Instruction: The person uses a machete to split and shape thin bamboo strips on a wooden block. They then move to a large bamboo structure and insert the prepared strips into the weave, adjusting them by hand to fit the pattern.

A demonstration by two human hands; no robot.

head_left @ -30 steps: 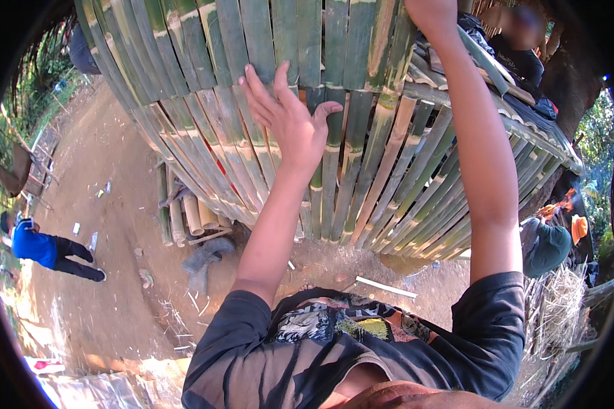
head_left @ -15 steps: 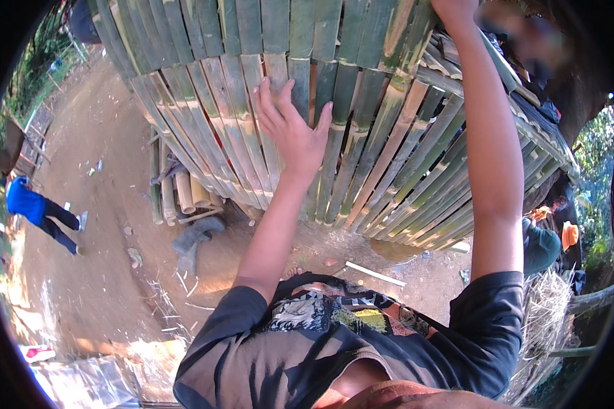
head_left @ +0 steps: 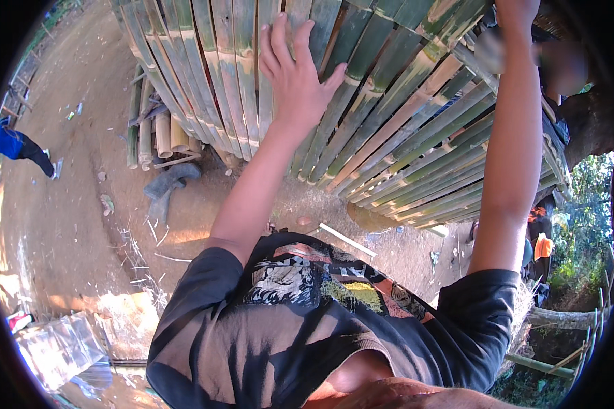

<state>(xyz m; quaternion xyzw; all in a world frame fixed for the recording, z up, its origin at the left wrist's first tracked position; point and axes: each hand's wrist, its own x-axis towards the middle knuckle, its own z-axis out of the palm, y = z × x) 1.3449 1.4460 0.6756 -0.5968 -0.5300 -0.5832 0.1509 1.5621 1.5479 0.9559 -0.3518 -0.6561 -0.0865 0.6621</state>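
A wall of split bamboo slats (head_left: 389,102), green and tan, fills the upper middle of the head view. My left hand (head_left: 295,75) lies flat against the slats with its fingers spread, holding nothing. My right hand (head_left: 518,10) reaches up to the top edge of the panel at the frame's rim; its fingers are mostly cut off, so its grip is unclear. My black printed shirt fills the lower part of the view.
Cut bamboo lengths (head_left: 160,133) lie stacked on the dirt at the wall's foot, with a dark boot (head_left: 170,180) beside them. A person in blue (head_left: 10,143) walks at far left. Another person stands behind the panel at upper right. A thin stick (head_left: 348,240) lies on the ground.
My left hand has moved from the air onto the bamboo slats and now presses flat higher up. The view has tilted, and the person in blue has shifted toward the left rim.
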